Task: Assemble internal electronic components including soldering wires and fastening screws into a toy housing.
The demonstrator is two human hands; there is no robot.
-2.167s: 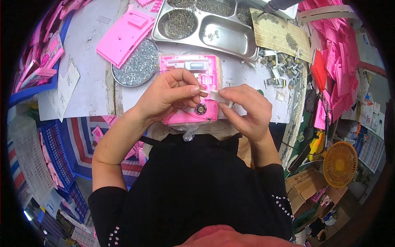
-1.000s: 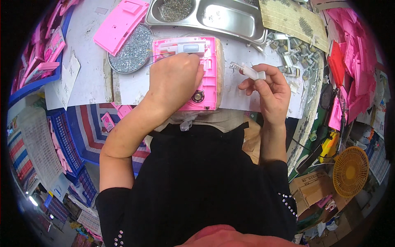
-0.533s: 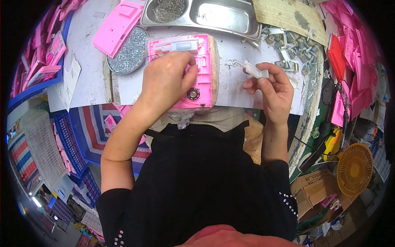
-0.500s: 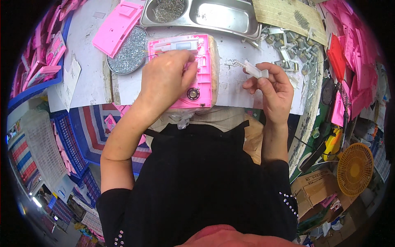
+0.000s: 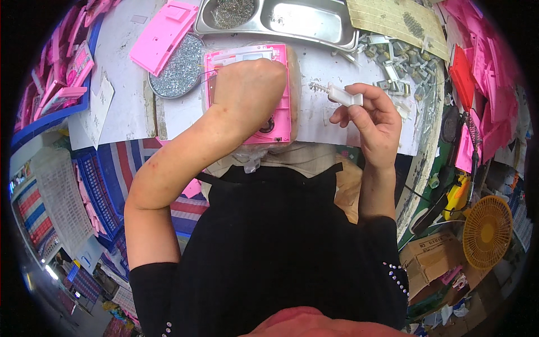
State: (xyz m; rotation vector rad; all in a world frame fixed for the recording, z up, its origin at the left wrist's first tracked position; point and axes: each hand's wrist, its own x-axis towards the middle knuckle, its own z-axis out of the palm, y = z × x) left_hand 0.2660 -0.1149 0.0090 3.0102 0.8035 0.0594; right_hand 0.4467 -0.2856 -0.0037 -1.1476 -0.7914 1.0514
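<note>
A pink plastic housing [image 5: 282, 115] lies on a plastic-wrapped pad, its inside facing up, with a white piece, thin wires and a round speaker in it. My left hand [image 5: 247, 90] is over this housing, the fingers bent down and hidden beneath the back of the hand; what they hold, if anything, does not show. To the right, above the white work surface, my right hand [image 5: 373, 115] pinches a small white plastic part [image 5: 345, 96] between thumb and fingers. A coil spring [image 5: 319, 87] sticks out from that part's left end.
A round dish of small screws [image 5: 178, 70] stands at left, partly under a pink panel [image 5: 163, 35]. Behind is a metal tray [image 5: 306, 22] with springs in one compartment. Small white and metal parts [image 5: 393, 67] are heaped at right. Pink parts crowd both sides.
My left hand has swung right across the housing, its elbow out, now covering more of the inside and the speaker. The right hand has tilted the white part slightly.
</note>
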